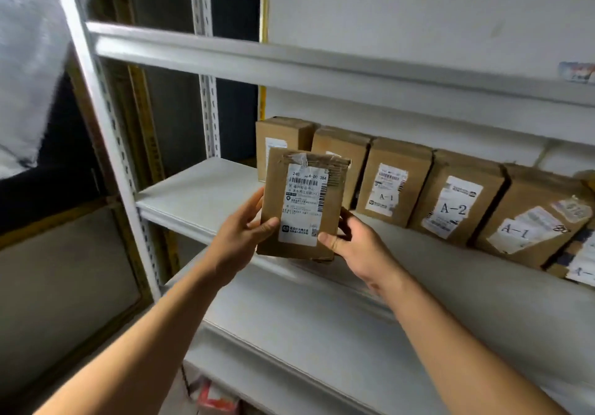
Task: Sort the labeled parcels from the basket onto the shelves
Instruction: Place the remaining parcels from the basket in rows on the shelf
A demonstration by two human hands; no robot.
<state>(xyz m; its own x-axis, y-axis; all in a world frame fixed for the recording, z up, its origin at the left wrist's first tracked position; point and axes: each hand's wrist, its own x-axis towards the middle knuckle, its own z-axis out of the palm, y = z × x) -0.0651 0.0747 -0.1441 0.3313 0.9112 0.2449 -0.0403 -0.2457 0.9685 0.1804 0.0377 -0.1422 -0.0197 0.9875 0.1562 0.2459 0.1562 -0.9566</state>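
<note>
One brown parcel (301,203) in hand, upright, label side toward the camera, raised in front of the middle shelf (193,195) and overlapping the left end of the row already standing there. Printed shipping label (306,205) legible in part; no handwritten shelf code visible on it, perhaps because none faces this way. Probably the checking step: parcel taken up and being read before placement, not yet set down. Gripped from both sides: left hand (244,234) wrapped round the lower left edge, thumb across the front face, fingers behind; right hand (354,247) pinching the lower right corner, thumb pressed on the label's bottom edge, remaining fingers hidden behind the cardboard. Both grasps closed on the parcel, neither slack. Behind it, a row of shelved parcels (396,182) leaning against the back panel, several marked by hand: A-1 (386,197), A-2 (453,209) and another A-1 (515,231) further right, with one more partly cut off at the frame edge. Bare shelf surface to the left of the row, so likely room there for another. Next move, by judgement: find or confirm the code, perhaps by turning the parcel, then stand it with its matching group without knocking the leaning neighbours. Basket not in view.
</note>
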